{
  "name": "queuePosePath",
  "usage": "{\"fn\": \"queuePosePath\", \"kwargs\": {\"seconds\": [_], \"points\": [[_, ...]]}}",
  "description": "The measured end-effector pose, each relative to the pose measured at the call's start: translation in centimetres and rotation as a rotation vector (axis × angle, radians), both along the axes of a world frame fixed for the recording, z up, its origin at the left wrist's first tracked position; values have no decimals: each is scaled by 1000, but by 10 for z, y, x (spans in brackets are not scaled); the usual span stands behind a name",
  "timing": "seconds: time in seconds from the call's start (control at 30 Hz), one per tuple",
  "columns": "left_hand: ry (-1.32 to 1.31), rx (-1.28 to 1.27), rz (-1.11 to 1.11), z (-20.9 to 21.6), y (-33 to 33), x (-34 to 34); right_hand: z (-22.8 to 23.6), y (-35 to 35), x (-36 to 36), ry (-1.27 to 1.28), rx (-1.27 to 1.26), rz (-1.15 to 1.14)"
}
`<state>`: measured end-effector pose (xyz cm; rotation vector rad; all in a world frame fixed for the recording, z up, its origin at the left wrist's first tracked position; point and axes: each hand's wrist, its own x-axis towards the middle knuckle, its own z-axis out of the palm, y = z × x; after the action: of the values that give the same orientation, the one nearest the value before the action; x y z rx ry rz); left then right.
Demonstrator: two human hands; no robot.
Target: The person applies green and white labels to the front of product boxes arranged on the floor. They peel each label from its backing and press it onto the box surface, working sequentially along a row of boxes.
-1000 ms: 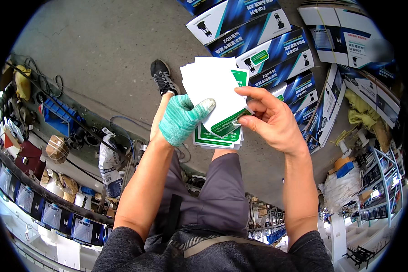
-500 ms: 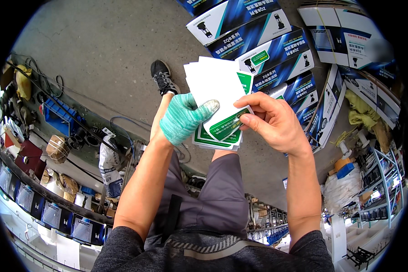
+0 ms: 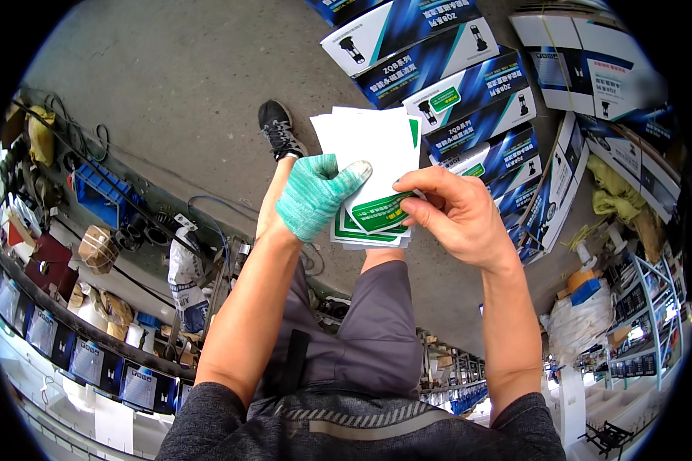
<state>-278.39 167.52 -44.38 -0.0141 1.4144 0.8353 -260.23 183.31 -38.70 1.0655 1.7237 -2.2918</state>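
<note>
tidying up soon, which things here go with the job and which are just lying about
Part of the job:
- green-and-white sheets
- gloved left hand, holding them; bare right hand, at their edge
- perhaps the blue-and-white boxes; one bears a similar green label

Apparently just lying about:
- blue crate
- white sack
- yellow bag

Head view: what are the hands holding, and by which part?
The left hand grips a paper stack by its left side; the right hand pinches it at the lower right edge.
</note>
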Motion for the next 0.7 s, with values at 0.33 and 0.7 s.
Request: {"fn": "queuePosePath", "kwargs": {"seconds": [0.33, 0.7], "points": [[-11, -103, 36, -2, 8, 0, -10, 4, 1, 51, 167, 76], [-42, -51, 68, -12, 2, -2, -7, 4, -6, -116, 8, 17]]}}
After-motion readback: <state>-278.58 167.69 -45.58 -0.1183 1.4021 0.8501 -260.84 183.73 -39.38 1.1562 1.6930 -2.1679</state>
